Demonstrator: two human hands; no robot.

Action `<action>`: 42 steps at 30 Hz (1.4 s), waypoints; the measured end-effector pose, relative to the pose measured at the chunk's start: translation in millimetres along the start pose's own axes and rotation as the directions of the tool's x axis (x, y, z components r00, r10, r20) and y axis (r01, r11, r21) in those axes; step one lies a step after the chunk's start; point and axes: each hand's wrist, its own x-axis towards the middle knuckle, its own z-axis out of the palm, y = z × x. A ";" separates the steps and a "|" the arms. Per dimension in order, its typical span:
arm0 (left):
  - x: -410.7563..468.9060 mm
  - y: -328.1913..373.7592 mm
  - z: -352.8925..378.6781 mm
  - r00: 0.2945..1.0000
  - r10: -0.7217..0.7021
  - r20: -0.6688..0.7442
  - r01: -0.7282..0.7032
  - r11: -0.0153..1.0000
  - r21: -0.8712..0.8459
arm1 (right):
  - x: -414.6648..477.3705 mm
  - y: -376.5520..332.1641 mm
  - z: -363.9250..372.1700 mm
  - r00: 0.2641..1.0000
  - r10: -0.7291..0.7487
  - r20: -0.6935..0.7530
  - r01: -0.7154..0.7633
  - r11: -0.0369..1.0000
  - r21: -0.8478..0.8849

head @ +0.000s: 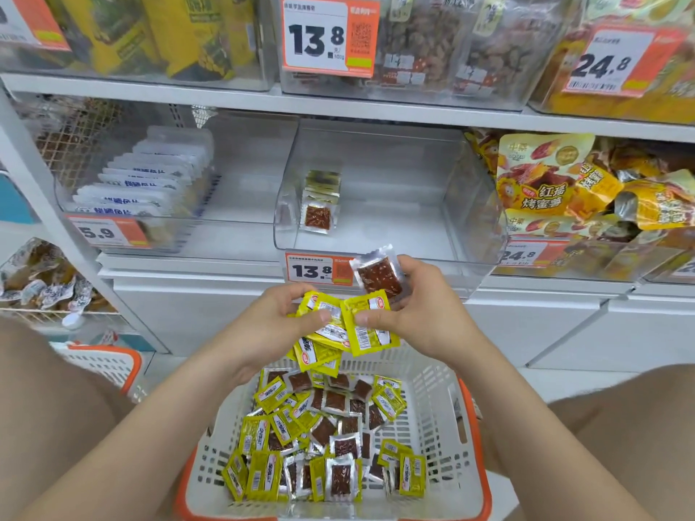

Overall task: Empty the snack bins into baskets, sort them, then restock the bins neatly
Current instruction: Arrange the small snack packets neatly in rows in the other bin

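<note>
– Over the basket (pixel 470 408), what do the hands hold?
– Both the left hand (pixel 270 325) and the right hand (pixel 417 310) pinch yellow snack packets (pixel 361 325) with thumbs and curled fingers. The right hand also holds a red-side packet (pixel 378 278).
– Where do they go?
– Up and ahead, into the clear bin (pixel 376 174). A little row (pixel 319 204) stands on its left side. I think the right hand is nearer.

Glossy foil packets (pixel 370 325), perforated matt plastic basket (pixel 432 419), clear smooth plastic bin (pixel 470 204).

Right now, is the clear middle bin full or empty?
Nearly empty: the clear plastic middle bin holds only one short row of small snack packets at its left.
</note>
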 end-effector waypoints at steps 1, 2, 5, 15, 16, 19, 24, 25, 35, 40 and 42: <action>-0.9 2.0 0.9 0.999 0.017 0.045 -0.019 0.999 0.029 | -0.7 -2.4 2.6 1.000 -0.021 -0.024 0.018 0.995 -0.097; -2.0 4.5 1.6 0.996 0.037 0.085 -0.041 0.998 0.053 | -0.9 -4.1 4.9 0.998 -0.041 -0.054 0.031 0.983 -0.179; -3.2 6.0 -1.0 0.980 0.069 0.186 -0.075 0.997 0.028 | -3.7 -11.0 5.6 0.987 -0.127 -0.096 0.095 0.954 -0.285; 6.7 -3.5 -1.9 0.996 -0.015 0.092 0.017 1.000 -0.022 | -0.9 -0.1 5.8 0.959 -0.250 -0.132 0.247 0.968 -0.042; 7.3 -3.7 -0.8 0.999 -0.022 0.035 0.023 0.999 -0.040 | -2.6 0.3 5.8 0.941 -0.310 -0.137 0.291 0.946 -0.144; 7.0 -1.5 0.8 0.998 -0.042 -0.041 0.037 0.992 -0.120 | -10.6 0.0 8.8 0.954 -0.294 0.058 0.297 0.896 -0.330; 1.3 6.2 2.9 0.996 -0.009 -0.087 -0.007 0.984 -0.178 | -13.7 -2.1 16.7 0.978 -0.206 0.032 0.205 0.927 -0.314; 0.8 5.6 2.2 0.997 -0.008 -0.076 -0.006 0.983 -0.182 | -11.2 0.2 16.7 0.979 -0.201 -0.018 0.187 0.936 -0.299; -1.9 2.0 -2.1 0.991 0.077 -0.108 -0.056 0.981 0.188 | 0.6 10.6 9.4 0.979 0.057 -0.194 -0.083 0.989 -0.126; -0.9 0.5 -5.5 0.977 0.205 -0.059 -0.144 0.837 0.528 | -1.6 8.1 9.3 0.997 -0.003 -0.073 -0.008 0.990 -0.144; -1.5 4.5 -5.3 0.971 0.239 0.001 -0.202 0.816 0.542 | -4.4 6.6 10.5 0.993 -0.096 -0.064 0.073 0.953 -0.295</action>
